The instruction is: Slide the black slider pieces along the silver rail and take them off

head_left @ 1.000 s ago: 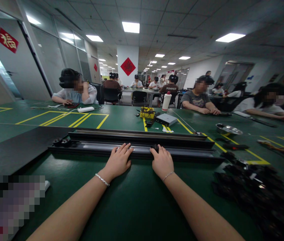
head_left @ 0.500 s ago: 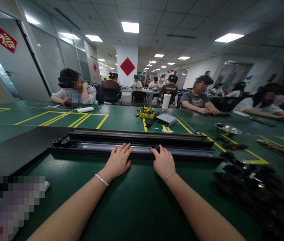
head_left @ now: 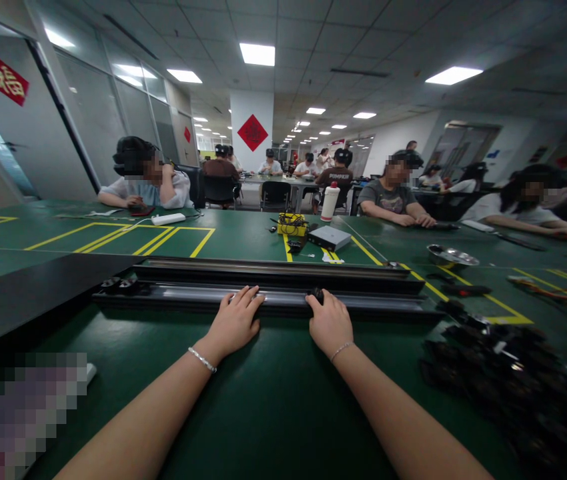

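Observation:
A long black metal rail [head_left: 283, 301] with a shiny channel lies crosswise in front of me. My left hand [head_left: 235, 321] rests on it near the middle, fingers stretched out over the channel. Farther right, my right hand [head_left: 332, 323] has its thumb and fingers closed around a small black part [head_left: 318, 294] sitting in the channel; my fingers cover much of it. Two similar black parts [head_left: 127, 285] sit at the rail's left end. Just behind runs a second black rail [head_left: 273, 269].
To the right lies a heap of black parts [head_left: 503, 373], with a metal bowl [head_left: 452, 256] beyond it. A black panel [head_left: 38, 293] covers the left side. Behind the rails are a grey box [head_left: 330, 237], a yellow holder [head_left: 292, 224] and a white bottle [head_left: 330, 203]. Several people sit beyond.
My right hand has shifted slightly to the right along the rail with the small black part. My left hand stays nearly in place. The view has turned a little.

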{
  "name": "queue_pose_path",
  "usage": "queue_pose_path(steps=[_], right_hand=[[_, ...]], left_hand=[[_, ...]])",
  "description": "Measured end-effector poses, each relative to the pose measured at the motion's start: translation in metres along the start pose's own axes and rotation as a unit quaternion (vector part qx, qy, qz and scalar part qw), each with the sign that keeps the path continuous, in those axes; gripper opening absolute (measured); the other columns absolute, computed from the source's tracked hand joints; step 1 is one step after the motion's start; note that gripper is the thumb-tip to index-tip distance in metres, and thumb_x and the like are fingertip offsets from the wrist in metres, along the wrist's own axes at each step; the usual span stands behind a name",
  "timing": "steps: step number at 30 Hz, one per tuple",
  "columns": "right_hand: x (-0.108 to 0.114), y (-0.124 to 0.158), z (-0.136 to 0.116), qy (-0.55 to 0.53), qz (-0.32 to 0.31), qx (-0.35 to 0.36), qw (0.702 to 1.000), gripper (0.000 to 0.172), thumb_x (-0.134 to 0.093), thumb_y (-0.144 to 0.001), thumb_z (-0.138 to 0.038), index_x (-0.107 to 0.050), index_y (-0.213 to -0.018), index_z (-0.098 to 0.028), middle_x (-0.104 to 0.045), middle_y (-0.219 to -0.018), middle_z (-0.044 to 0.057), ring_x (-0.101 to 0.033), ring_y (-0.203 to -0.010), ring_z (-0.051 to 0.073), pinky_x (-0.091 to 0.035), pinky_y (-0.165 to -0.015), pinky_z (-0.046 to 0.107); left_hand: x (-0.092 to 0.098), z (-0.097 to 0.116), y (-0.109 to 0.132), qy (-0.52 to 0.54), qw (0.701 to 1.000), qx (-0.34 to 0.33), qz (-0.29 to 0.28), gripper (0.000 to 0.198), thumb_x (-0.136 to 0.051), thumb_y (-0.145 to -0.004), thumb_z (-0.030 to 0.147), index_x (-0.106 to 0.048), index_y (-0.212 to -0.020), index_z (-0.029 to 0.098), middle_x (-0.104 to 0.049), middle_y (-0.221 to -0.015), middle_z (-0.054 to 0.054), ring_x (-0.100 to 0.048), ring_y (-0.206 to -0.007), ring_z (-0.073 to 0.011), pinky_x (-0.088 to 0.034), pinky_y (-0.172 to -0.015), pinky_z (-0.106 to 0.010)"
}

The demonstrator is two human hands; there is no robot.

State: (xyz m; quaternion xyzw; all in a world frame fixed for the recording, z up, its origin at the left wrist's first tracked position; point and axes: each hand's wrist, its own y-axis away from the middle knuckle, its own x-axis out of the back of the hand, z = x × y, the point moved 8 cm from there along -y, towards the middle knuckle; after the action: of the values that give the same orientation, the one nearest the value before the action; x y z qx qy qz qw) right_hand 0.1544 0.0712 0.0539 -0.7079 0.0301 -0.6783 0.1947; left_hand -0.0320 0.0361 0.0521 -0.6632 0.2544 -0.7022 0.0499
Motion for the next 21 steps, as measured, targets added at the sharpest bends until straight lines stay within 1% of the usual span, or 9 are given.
queue_pose_path(steps=[5, 10, 13, 15, 17, 19, 21], right_hand=[[0.002, -0.001, 0.003, 0.001, 0.0, -0.006, 1.0, 0.043, -0.041, -0.081, -0.014, -0.057, -0.119, -0.027, -0.046, -0.13, 0.013, -0.041, -0.12, 0.025, -0.028, -0.096, 0.036], [0.005, -0.001, 0.012, 0.011, -0.009, -0.029, 0.999, 0.041, -0.043, -0.08, -0.015, -0.057, -0.117, -0.025, -0.048, -0.126, 0.014, -0.044, -0.115, 0.026, -0.029, -0.094, 0.036], [0.004, -0.002, 0.016, 0.007, -0.013, -0.036, 0.999, 0.042, -0.044, -0.08, -0.014, -0.057, -0.118, -0.025, -0.047, -0.127, 0.014, -0.043, -0.116, 0.026, -0.029, -0.095, 0.036], [0.003, -0.001, 0.017, -0.002, -0.007, -0.04, 0.999, 0.043, -0.046, -0.078, -0.014, -0.057, -0.118, -0.025, -0.045, -0.129, 0.014, -0.04, -0.12, 0.027, -0.029, -0.096, 0.037], [0.003, -0.001, 0.018, -0.019, 0.013, -0.044, 0.999, 0.042, -0.05, -0.075, -0.014, -0.059, -0.115, -0.025, -0.042, -0.133, 0.013, -0.033, -0.126, 0.029, -0.029, -0.098, 0.039], [0.006, 0.0, 0.019, -0.043, 0.046, -0.048, 0.997, 0.039, -0.053, -0.072, -0.016, -0.062, -0.109, -0.024, -0.038, -0.137, 0.011, -0.025, -0.131, 0.03, -0.03, -0.098, 0.04], [0.008, 0.0, 0.02, -0.07, 0.077, -0.045, 0.994, 0.031, -0.054, -0.072, -0.019, -0.065, -0.1, -0.023, -0.035, -0.139, 0.01, -0.021, -0.132, 0.031, -0.032, -0.098, 0.041]], left_hand=[[-0.002, -0.002, 0.0, 0.004, 1.0, -0.007, -0.006, 0.049, -0.048, -0.078, 0.028, -0.046, -0.127, 0.027, -0.042, -0.142, -0.006, -0.035, -0.131, -0.0234, -0.032, -0.102, -0.043], [-0.005, -0.004, 0.0, 0.008, 1.0, -0.007, -0.012, 0.05, -0.048, -0.079, 0.028, -0.044, -0.128, 0.027, -0.04, -0.143, -0.005, -0.035, -0.131, -0.0231, -0.031, -0.103, -0.042], [-0.006, -0.004, 0.0, 0.01, 1.0, -0.007, -0.015, 0.05, -0.048, -0.079, 0.028, -0.044, -0.129, 0.027, -0.041, -0.142, -0.005, -0.035, -0.131, -0.0231, -0.031, -0.104, -0.042], [-0.006, -0.004, -0.001, 0.011, 1.0, -0.007, -0.013, 0.05, -0.048, -0.078, 0.027, -0.044, -0.128, 0.027, -0.041, -0.142, -0.005, -0.036, -0.131, -0.0232, -0.031, -0.104, -0.043], [-0.005, -0.004, -0.001, 0.012, 1.0, -0.008, -0.011, 0.05, -0.048, -0.078, 0.027, -0.045, -0.128, 0.026, -0.041, -0.142, -0.006, -0.036, -0.13, -0.0234, -0.031, -0.104, -0.043], [-0.006, -0.004, -0.001, 0.013, 1.0, -0.007, -0.011, 0.049, -0.048, -0.078, 0.027, -0.046, -0.127, 0.026, -0.041, -0.142, -0.006, -0.037, -0.13, -0.0236, -0.031, -0.104, -0.042], [-0.006, -0.005, -0.001, 0.013, 1.0, -0.006, -0.011, 0.049, -0.048, -0.078, 0.027, -0.046, -0.127, 0.026, -0.041, -0.142, -0.006, -0.037, -0.13, -0.0237, -0.031, -0.104, -0.042]])
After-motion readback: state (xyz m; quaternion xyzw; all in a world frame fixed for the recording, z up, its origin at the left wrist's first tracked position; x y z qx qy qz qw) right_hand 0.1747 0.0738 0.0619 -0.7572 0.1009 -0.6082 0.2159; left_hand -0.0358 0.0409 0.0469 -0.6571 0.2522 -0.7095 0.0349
